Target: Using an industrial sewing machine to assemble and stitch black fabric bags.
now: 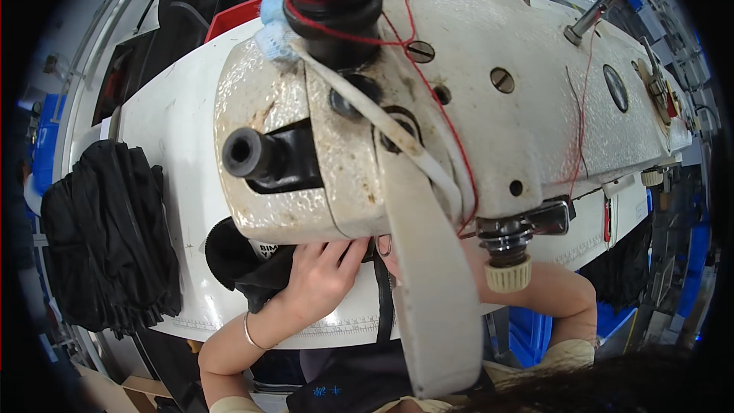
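A cream sewing machine (451, 76) fills the middle, its head above my hands. My left hand (325, 275) is bent over a black fabric piece (260, 279) at the machine head's near edge. Its fingertips go out of sight under the head, gripping the cloth. This piece has a rounded end and a white printed label (267, 249). A narrow black zipper tape (384, 302) hangs toward me over the table edge. Only a bit of my right hand (388, 258) shows beside the tape; the cream curved strip (436, 283) hides the rest, so its grip is unclear.
A thick stack of black fabric pieces (111, 237) lies at the left of the white table (191, 222). Red thread (447, 118) runs down the machine. A tension knob (508, 274) juts out near my right forearm. Blue bins (529, 336) stand below, at right.
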`<state>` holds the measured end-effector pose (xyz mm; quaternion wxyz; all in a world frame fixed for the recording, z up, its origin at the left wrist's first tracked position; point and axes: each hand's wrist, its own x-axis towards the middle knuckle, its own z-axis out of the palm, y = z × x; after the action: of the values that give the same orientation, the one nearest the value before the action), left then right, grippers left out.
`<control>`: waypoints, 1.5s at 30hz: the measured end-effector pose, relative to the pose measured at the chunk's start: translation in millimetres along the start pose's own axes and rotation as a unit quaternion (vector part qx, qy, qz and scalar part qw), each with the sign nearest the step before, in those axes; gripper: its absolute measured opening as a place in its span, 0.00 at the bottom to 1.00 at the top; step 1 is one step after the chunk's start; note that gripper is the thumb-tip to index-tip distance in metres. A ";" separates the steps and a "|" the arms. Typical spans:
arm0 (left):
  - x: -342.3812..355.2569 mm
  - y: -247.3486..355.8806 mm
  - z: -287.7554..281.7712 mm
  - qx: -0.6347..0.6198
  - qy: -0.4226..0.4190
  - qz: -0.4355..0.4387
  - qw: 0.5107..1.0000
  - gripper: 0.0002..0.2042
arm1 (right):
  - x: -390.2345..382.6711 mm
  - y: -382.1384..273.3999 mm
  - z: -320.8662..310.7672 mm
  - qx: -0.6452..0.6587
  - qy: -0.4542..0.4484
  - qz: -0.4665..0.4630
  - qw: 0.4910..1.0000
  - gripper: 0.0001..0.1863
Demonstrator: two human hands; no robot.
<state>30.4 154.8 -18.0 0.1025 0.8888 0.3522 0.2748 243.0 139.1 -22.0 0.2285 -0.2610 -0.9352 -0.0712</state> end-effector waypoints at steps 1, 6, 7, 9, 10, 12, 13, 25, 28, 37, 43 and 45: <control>-2.6 -4.4 0.2 0.003 -0.001 -0.004 1.000 0.16 | 1.7 -0.1 0.0 -0.023 -0.013 -0.011 1.000 0.19; 19.2 -36.0 -9.1 -0.050 -0.194 -0.035 0.979 0.15 | 7.1 8.6 25.7 0.361 -0.139 0.352 0.853 0.16; 21.4 -39.5 -15.4 -0.101 -0.292 -0.098 0.946 0.15 | -5.1 5.2 34.9 0.371 -0.140 0.349 0.849 0.16; 4.8 -46.6 -0.3 -0.025 -0.268 0.001 0.963 0.16 | -7.6 6.9 27.4 0.102 -0.096 0.091 0.986 0.14; -3.2 -43.8 7.5 0.006 -0.177 0.015 0.984 0.15 | -1.9 5.9 24.7 0.054 -0.028 0.081 0.995 0.13; 2.7 -41.9 15.6 0.026 -0.065 0.067 0.995 0.15 | -2.4 7.8 7.5 0.032 -0.059 0.064 0.996 0.12; 3.4 -45.0 16.6 0.012 -0.069 0.055 0.996 0.15 | -1.8 9.9 8.2 0.034 -0.077 0.026 0.996 0.12; 12.4 -28.6 0.4 -0.053 -0.107 0.012 0.993 0.17 | -2.7 8.4 15.8 0.123 -0.006 0.075 0.990 0.23; 5.4 -32.1 13.8 -0.078 -0.076 -0.010 0.994 0.17 | -3.5 1.3 16.8 0.194 -0.091 0.163 0.963 0.24; 12.4 -23.9 5.7 -0.019 -0.064 0.020 0.998 0.19 | -5.3 2.5 23.3 0.369 -0.019 0.307 0.877 0.18; 19.0 -24.1 3.5 -0.016 -0.048 0.012 0.999 0.14 | 1.4 3.1 18.9 0.497 -0.041 0.432 0.751 0.16; 21.9 -22.4 5.2 -0.018 -0.045 0.012 0.999 0.13 | -5.4 0.9 33.7 0.492 -0.019 0.424 0.760 0.15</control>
<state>33.7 186.1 -21.6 0.1308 0.9023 0.3318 0.2422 234.5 145.9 -54.3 0.3143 -0.4835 -0.6397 0.5082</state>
